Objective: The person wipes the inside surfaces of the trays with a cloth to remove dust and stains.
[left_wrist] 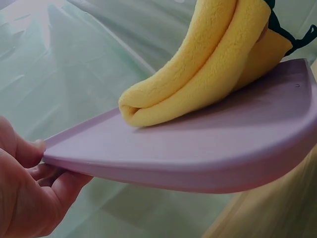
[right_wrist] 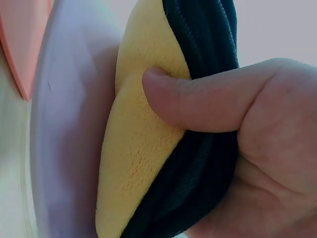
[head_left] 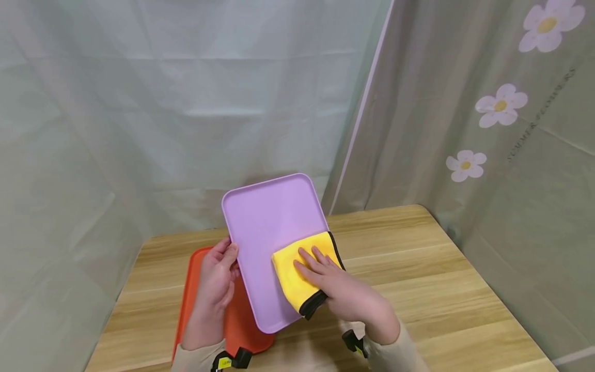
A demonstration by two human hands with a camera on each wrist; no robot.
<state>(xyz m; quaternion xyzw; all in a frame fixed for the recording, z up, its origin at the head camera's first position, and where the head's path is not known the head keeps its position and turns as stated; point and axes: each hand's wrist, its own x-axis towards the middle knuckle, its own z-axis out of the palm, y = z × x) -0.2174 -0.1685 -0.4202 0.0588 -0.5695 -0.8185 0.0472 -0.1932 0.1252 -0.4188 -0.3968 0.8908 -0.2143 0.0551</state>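
Observation:
A purple rectangular tray [head_left: 267, 214] with a low rim is tilted above the table. My left hand [head_left: 218, 274] grips its left edge, the thumb on the rim and the fingers underneath, as the left wrist view shows. On the tray's lower right part lies a folded yellow cloth [head_left: 290, 263] with black edging. My right hand [head_left: 341, 284] holds this cloth against the tray, fingers spread over its top. In the right wrist view the thumb [right_wrist: 193, 101] lies across the cloth's folded side, with the black-edged layers between thumb and palm.
An orange tray [head_left: 241, 315] lies on the wooden table [head_left: 395, 268], partly hidden under the purple tray and left arm. Pale curtains [head_left: 195, 103] stand behind the table, with printed flowers on the right one. Each wrist wears a black strap device.

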